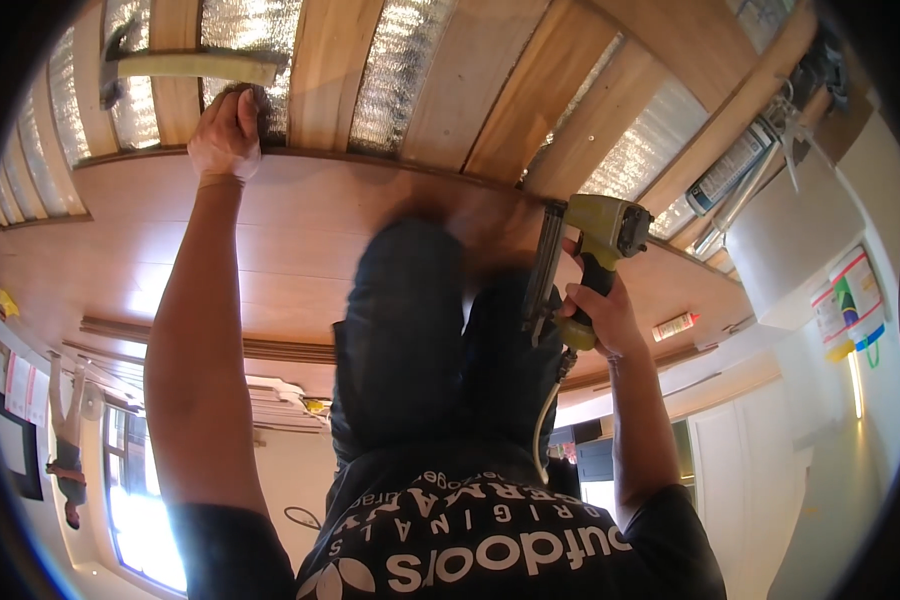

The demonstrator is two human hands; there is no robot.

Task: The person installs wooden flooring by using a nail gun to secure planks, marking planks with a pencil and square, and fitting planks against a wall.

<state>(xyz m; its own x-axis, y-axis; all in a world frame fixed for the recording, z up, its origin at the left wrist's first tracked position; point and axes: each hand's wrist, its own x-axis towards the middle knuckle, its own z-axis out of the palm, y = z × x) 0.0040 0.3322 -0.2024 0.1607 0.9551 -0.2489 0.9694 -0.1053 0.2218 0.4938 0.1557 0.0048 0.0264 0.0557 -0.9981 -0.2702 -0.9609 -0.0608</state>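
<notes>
My right hand (602, 305) grips the black handle of an olive-green nail gun (602, 222), its dark magazine beside my knee. An air hose (545, 420) runs from the handle's base toward my body. My left hand (227, 135) is curled, knuckles forward, at the front edge of the laid floorboards (300, 215). Something small and dark shows at its fingers; I cannot make out what it is. Just beyond, a hammer (195, 66) with a pale handle and dark head lies across wooden battens (320, 60) over silvery foil (395, 75).
At the right, a caulking gun with a cartridge (735, 165) lies beside a white box (790, 240). A small red-and-white bottle (676, 326) rests on the boards. Stacked planks (210, 340) lie on my left. Another person (70, 455) stands far left near a bright window (140, 510).
</notes>
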